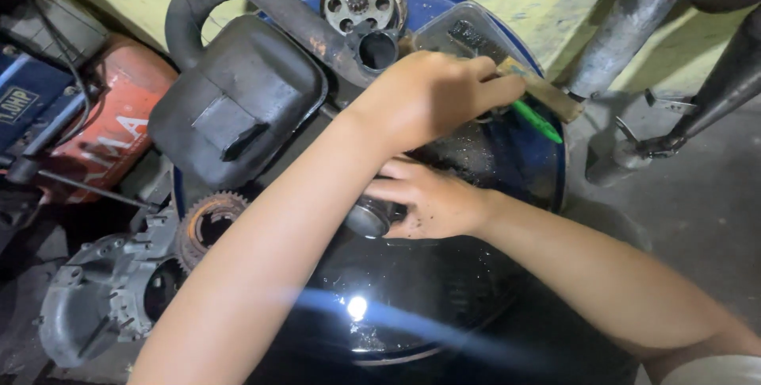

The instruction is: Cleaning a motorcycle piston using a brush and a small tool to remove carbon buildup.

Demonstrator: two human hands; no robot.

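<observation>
The left hand (432,95) gripped a green-handled brush (536,121) above the drum (444,306); just below, the right hand (432,201) clasped a small metal part (368,217), seemingly mid-cleaning.

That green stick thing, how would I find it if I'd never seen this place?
Find the big round blue drum top by the yellow wall. At its far edge sits a clear plastic tub, where the left hand reaches. Poking out beyond that hand's fingers is the green stick, the only bright green thing among grey, greasy metal parts.
</observation>
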